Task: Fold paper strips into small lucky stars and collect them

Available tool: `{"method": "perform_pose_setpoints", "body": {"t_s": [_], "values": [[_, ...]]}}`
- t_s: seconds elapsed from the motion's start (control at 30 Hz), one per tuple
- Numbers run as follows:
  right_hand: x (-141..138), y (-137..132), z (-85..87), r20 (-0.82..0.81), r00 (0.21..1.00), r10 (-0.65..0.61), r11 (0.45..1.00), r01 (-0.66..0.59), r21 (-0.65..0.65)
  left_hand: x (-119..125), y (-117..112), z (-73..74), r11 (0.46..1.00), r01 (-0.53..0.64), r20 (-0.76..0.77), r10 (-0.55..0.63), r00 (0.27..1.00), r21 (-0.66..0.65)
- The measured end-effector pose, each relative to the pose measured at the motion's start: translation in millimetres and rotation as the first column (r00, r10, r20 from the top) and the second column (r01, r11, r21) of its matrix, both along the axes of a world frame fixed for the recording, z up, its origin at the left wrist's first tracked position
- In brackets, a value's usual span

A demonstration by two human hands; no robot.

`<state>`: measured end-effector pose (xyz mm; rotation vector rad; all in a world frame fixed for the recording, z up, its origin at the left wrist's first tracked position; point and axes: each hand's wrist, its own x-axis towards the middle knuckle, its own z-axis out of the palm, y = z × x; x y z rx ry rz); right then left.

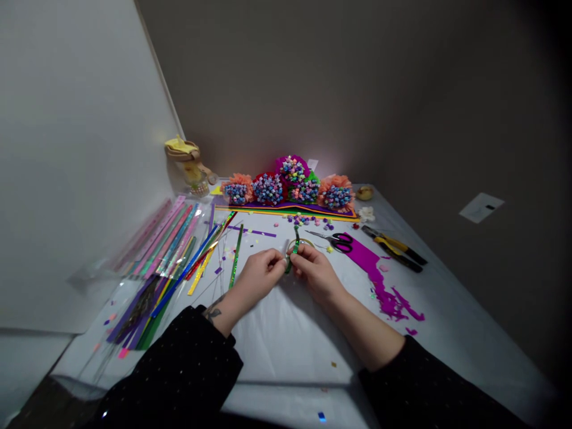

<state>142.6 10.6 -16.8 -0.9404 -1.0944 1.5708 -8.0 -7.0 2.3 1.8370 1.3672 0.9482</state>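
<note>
Between my two hands, above the white table, is a narrow shiny green paper strip [296, 236] whose free end points away from me. My left hand [261, 271] is closed, thumb and fingertips pinching the strip's near end. My right hand [315, 271] grips the same strip from the other side, fingers curled. The fingertips partly hide a small loop or fold in the strip. Just behind the hands lies a roll of tape [306, 242], partly covered. Black-handled scissors [339, 241] rest beyond my right hand. Another green strip [236, 256] lies beside my left hand.
Paper strips in plastic sleeves [170, 238] cover the left side. Flower-like bundles of tiny paper stars [268, 188] line the back, with loose stars [308, 220] before them. Yellow-black pliers [395, 245] and torn magenta paper [361, 253] lie right. A basket [187, 158] stands back left.
</note>
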Motion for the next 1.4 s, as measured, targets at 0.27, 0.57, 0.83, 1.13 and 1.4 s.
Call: {"method": "perform_pose_setpoints", "body": {"t_s": [0.27,0.57,0.83,1.13,1.4], "values": [[0.3,0.7,2.0,0.018,1.000,-0.007,1.000,0.007,-0.006,0.0,-0.9,3.5,0.997,0.020,-0.036,-0.018,0.999,0.070],[0.7,-0.1,0.4,0.059,0.998,0.017,1.000,-0.017,0.003,-1.0,-2.1,3.2,0.991,0.038,-0.103,-0.025,0.994,0.128],[13.9,11.8,2.9,0.001,0.974,-0.226,0.974,0.226,0.004,-1.9,-0.3,1.8,0.998,0.001,0.073,0.004,0.997,-0.063],[6.0,3.5,4.1,-0.083,0.989,0.119,0.993,-0.118,0.020,-3.2,4.7,9.1,0.957,-0.021,0.300,0.111,0.947,-0.289],[6.3,3.4,0.3,-0.009,0.990,0.137,0.986,-0.136,0.092,-2.2,2.2,9.8,0.955,0.024,0.269,0.059,0.961,-0.297]]}}
